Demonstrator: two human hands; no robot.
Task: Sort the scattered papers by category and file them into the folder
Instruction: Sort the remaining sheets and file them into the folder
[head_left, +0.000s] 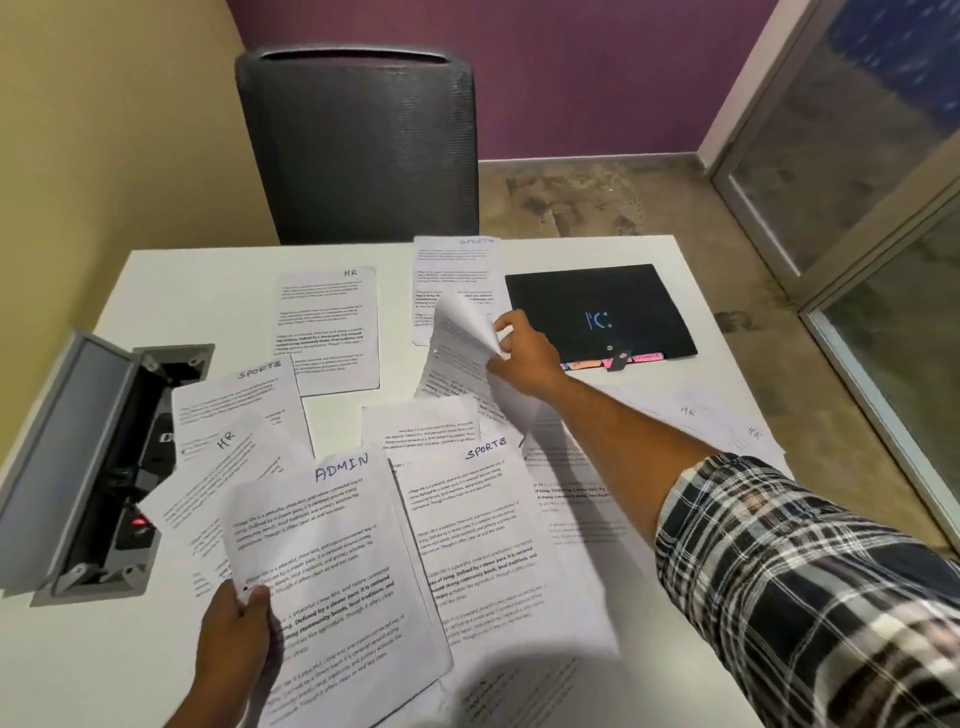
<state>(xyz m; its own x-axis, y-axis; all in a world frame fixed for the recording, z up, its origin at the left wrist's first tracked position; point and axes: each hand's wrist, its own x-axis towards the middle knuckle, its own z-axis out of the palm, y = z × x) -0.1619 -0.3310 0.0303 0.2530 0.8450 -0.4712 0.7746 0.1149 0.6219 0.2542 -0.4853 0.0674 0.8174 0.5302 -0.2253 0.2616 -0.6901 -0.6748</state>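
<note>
Printed sheets lie scattered over a white table, hand-labelled SPORTS, HR or ADMIN. My left hand grips the lower left edge of an ADMIN sheet, held slightly above the others. My right hand reaches across the middle and pinches a curled sheet, lifting it off the pile; its label is hidden. A black folder lies shut at the far right, pink tabs showing at its near edge, just right of my right hand.
An open grey cable box is set into the table at the left. A dark office chair stands behind the far edge. SPORTS sheets and HR sheets cover the centre. A glass partition is on the right.
</note>
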